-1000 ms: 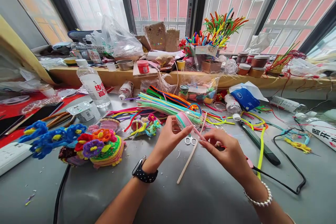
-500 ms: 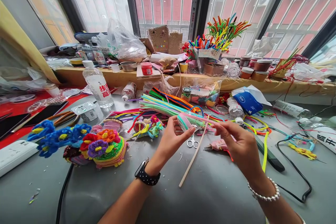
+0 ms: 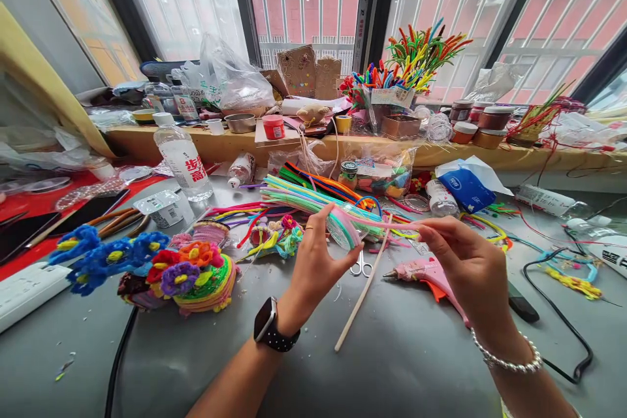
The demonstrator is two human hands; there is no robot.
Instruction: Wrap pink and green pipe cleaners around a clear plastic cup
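My left hand (image 3: 313, 268) grips a small clear plastic cup (image 3: 337, 232) by its sides, tilted above the table. Bands of green and pink pipe cleaner run around the cup's wall. From it a pink pipe cleaner (image 3: 392, 225) stretches out to the right, its end pinched between the thumb and fingers of my right hand (image 3: 473, 268). Beneath lie small scissors (image 3: 361, 266) and a thin wooden stick (image 3: 360, 304). A pink glue gun (image 3: 426, 271) rests on the table, partly behind my right hand.
Bundled pastel pipe cleaners (image 3: 294, 194) lie behind my hands. Left are a pipe-cleaner flower basket (image 3: 206, 284), blue flowers (image 3: 105, 255), a water bottle (image 3: 181, 160) and a power strip (image 3: 29, 297). A black cable (image 3: 563, 313) curls at right. Paint jars (image 3: 492, 119) line the sill.
My right hand has moved right, drawing the pink pipe cleaner out longer from the cup. The cup has turned in my left hand, whose fingers spread wider. More of the glue gun shows.
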